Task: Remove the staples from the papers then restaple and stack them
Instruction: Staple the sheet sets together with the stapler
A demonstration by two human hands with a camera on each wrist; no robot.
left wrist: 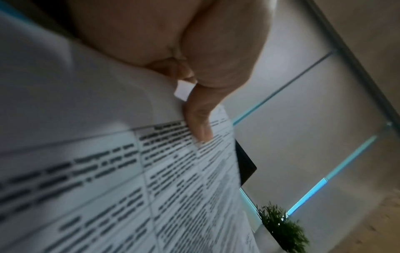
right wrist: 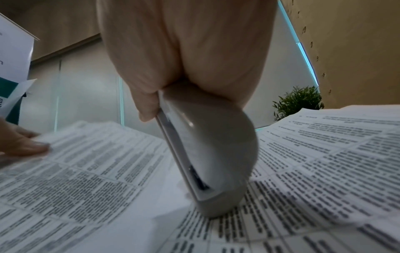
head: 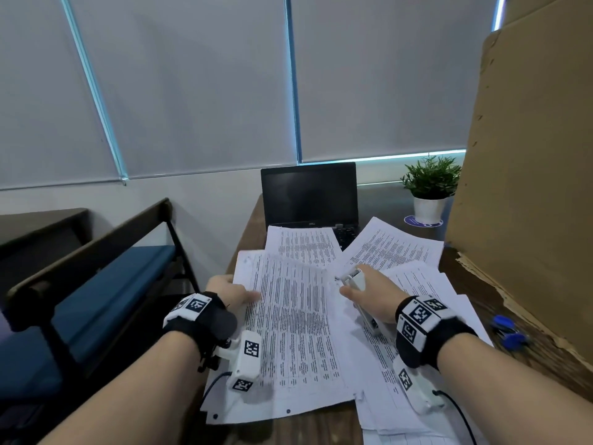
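A printed paper set point(head: 288, 322) lies in front of me on the wooden desk point(head: 321, 425). My left hand point(head: 236, 293) pinches its left edge, thumb on top, fingers underneath; the left wrist view shows the thumb of the left hand point(left wrist: 200, 118) pressing the paper set point(left wrist: 140, 179). My right hand point(head: 372, 297) grips a white stapler point(head: 354, 279), whose nose sits at the set's top right corner. In the right wrist view the stapler point(right wrist: 207, 154) is tilted, its rear end touching the paper set point(right wrist: 86, 171), while the right hand point(right wrist: 184, 59) hides its nose.
More printed sheets point(head: 305, 242) fan out behind and to the right point(head: 417, 284). A shut-off laptop point(head: 309, 197) and a potted plant point(head: 430, 187) stand at the back. A cardboard sheet point(head: 529, 155) leans at right, blue objects point(head: 507, 329) beside it. A bench point(head: 112, 284) stands left.
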